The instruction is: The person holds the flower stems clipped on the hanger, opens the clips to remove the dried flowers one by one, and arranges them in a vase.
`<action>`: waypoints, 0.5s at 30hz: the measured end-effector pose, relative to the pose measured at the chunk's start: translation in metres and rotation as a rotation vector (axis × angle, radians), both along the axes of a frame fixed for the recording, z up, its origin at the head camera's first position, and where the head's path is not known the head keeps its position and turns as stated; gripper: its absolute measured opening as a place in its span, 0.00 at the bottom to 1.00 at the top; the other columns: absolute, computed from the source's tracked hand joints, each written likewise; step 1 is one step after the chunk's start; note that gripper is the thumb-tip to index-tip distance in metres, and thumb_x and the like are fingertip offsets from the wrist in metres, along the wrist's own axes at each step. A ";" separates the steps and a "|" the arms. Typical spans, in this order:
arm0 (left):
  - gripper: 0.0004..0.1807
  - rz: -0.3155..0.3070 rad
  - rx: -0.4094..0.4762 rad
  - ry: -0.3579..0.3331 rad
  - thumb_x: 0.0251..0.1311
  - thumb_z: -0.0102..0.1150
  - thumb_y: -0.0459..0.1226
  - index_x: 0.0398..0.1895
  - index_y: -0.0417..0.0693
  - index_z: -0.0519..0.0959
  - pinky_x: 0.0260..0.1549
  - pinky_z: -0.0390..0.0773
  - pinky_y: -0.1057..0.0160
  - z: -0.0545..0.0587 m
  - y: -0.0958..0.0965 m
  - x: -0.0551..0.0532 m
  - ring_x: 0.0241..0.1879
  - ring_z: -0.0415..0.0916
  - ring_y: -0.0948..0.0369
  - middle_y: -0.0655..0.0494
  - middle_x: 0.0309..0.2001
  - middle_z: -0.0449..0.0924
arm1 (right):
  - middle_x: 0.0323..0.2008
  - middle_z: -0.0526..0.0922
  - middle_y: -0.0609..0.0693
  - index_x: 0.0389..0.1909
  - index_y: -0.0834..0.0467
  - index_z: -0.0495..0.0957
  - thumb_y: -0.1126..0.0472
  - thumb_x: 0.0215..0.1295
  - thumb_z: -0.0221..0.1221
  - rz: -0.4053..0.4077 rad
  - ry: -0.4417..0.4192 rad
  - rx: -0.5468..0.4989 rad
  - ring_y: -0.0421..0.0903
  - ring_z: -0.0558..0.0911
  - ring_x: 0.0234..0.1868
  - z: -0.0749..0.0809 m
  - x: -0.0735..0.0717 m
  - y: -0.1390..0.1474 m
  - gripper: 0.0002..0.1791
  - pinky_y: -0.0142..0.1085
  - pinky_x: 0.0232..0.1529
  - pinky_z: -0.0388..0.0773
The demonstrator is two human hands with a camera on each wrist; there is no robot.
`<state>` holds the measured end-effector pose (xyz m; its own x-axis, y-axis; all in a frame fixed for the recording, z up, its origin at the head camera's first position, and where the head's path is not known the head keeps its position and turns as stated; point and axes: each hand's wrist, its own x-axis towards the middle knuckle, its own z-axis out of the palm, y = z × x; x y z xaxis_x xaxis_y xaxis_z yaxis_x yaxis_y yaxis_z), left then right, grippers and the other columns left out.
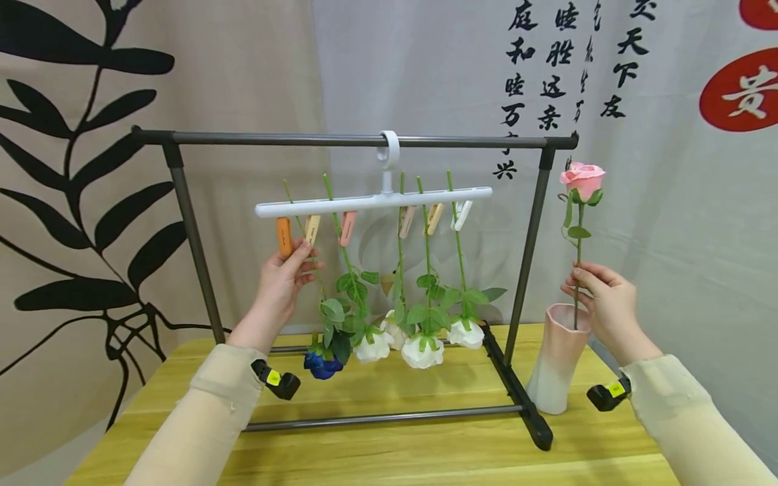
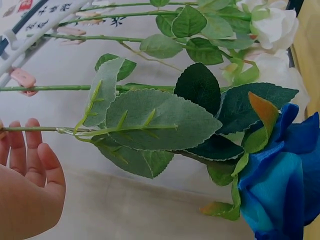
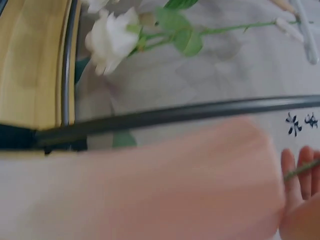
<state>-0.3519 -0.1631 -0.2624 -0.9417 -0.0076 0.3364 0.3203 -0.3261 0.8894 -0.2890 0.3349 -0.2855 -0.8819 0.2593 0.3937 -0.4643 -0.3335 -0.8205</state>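
Observation:
My left hand [image 1: 284, 275] pinches the lower end of a yellow clothespin [image 1: 312, 229] on the white hanger [image 1: 358, 202]. A blue rose [image 1: 323, 364] hangs head down there, its stem passing by my fingers; the left wrist view shows its blue petals [image 2: 280, 175] close up. With thumb and fingers, my right hand [image 1: 610, 307] holds the stem of a pink rose [image 1: 582, 181] upright. The stem's lower end is inside the mouth of a pink-and-white vase [image 1: 556, 364]. In the right wrist view, the blurred vase [image 3: 200, 185] hides part of that hand.
Several white roses [image 1: 422, 352] hang upside down from pink, yellow and white clothespins. The hanger hooks over a dark rack [image 1: 261, 139] on the wooden table [image 1: 425, 452]. An orange clothespin [image 1: 283, 236] is left of my left hand. A printed curtain [image 1: 425, 67] hangs behind.

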 end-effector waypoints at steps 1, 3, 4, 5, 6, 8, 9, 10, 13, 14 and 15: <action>0.11 0.000 -0.004 0.000 0.66 0.59 0.43 0.47 0.51 0.73 0.36 0.76 0.65 0.000 0.000 0.000 0.34 0.80 0.63 0.57 0.38 0.80 | 0.32 0.85 0.50 0.37 0.62 0.83 0.71 0.64 0.60 0.001 -0.015 0.034 0.44 0.85 0.30 -0.002 0.000 0.003 0.05 0.36 0.36 0.82; 0.12 0.004 -0.018 -0.002 0.66 0.59 0.44 0.47 0.51 0.72 0.36 0.75 0.66 0.001 0.001 0.001 0.34 0.80 0.63 0.58 0.38 0.80 | 0.32 0.86 0.47 0.37 0.60 0.84 0.70 0.64 0.61 -0.014 -0.044 0.129 0.42 0.85 0.30 -0.006 0.000 0.010 0.05 0.34 0.36 0.82; 0.12 0.003 -0.021 -0.001 0.66 0.59 0.44 0.48 0.51 0.72 0.36 0.75 0.66 0.002 0.001 0.001 0.34 0.80 0.63 0.58 0.38 0.80 | 0.32 0.86 0.46 0.37 0.60 0.84 0.69 0.65 0.61 -0.037 -0.060 0.195 0.41 0.85 0.31 -0.007 0.001 0.014 0.05 0.32 0.35 0.82; 0.12 0.001 -0.023 -0.001 0.66 0.59 0.44 0.48 0.51 0.72 0.36 0.75 0.66 0.002 0.001 0.001 0.34 0.80 0.63 0.59 0.37 0.80 | 0.33 0.86 0.43 0.37 0.58 0.84 0.67 0.65 0.62 -0.066 -0.081 0.270 0.39 0.85 0.31 -0.009 0.001 0.017 0.04 0.30 0.35 0.81; 0.12 0.000 -0.028 0.001 0.66 0.59 0.44 0.48 0.51 0.72 0.36 0.75 0.66 0.002 0.001 0.001 0.34 0.80 0.63 0.59 0.37 0.80 | 0.33 0.86 0.40 0.38 0.57 0.85 0.66 0.65 0.62 -0.104 -0.102 0.360 0.36 0.84 0.33 -0.010 0.002 0.020 0.05 0.28 0.36 0.80; 0.12 -0.001 -0.033 0.001 0.66 0.59 0.44 0.47 0.51 0.73 0.36 0.75 0.66 0.003 0.000 0.001 0.34 0.80 0.63 0.60 0.37 0.80 | 0.34 0.84 0.32 0.42 0.57 0.84 0.59 0.66 0.62 -0.190 -0.164 0.566 0.31 0.81 0.35 -0.013 0.003 0.024 0.08 0.25 0.36 0.78; 0.12 0.000 -0.035 0.001 0.66 0.59 0.44 0.47 0.51 0.73 0.37 0.75 0.65 0.003 0.000 0.002 0.34 0.80 0.64 0.60 0.37 0.81 | 0.34 0.82 0.29 0.45 0.58 0.83 0.55 0.66 0.63 -0.225 -0.198 0.664 0.30 0.80 0.36 -0.014 0.003 0.026 0.12 0.24 0.36 0.77; 0.11 0.001 -0.037 0.001 0.66 0.59 0.44 0.47 0.51 0.73 0.36 0.76 0.65 0.003 -0.001 0.002 0.34 0.81 0.64 0.60 0.37 0.81 | 0.34 0.81 0.27 0.48 0.60 0.82 0.52 0.66 0.62 -0.249 -0.228 0.750 0.29 0.78 0.37 -0.015 0.003 0.027 0.17 0.24 0.36 0.77; 0.11 0.005 -0.051 0.001 0.67 0.58 0.44 0.47 0.51 0.73 0.36 0.76 0.66 0.002 -0.003 0.003 0.33 0.81 0.64 0.60 0.36 0.81 | 0.34 0.78 0.25 0.54 0.65 0.78 0.46 0.65 0.62 -0.271 -0.292 0.895 0.29 0.76 0.38 -0.019 0.003 0.030 0.28 0.27 0.35 0.77; 0.11 0.006 -0.056 0.001 0.67 0.59 0.44 0.47 0.51 0.73 0.36 0.76 0.66 0.002 -0.004 0.003 0.33 0.81 0.64 0.60 0.36 0.81 | 0.34 0.78 0.25 0.55 0.67 0.77 0.46 0.65 0.62 -0.265 -0.301 0.903 0.30 0.76 0.38 -0.020 0.003 0.031 0.30 0.29 0.35 0.77; 0.12 0.007 -0.061 0.002 0.66 0.59 0.44 0.47 0.51 0.73 0.36 0.76 0.66 0.002 -0.004 0.003 0.33 0.81 0.64 0.60 0.36 0.81 | 0.34 0.78 0.25 0.55 0.69 0.76 0.46 0.65 0.62 -0.259 -0.306 0.899 0.30 0.76 0.38 -0.021 0.003 0.032 0.31 0.29 0.35 0.77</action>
<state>-0.3492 -0.1673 -0.2604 -0.9412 0.0068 0.3379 0.3237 -0.2693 0.9070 -0.2865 0.3670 -0.3063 -0.9368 0.1746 0.3033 -0.1604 0.5562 -0.8154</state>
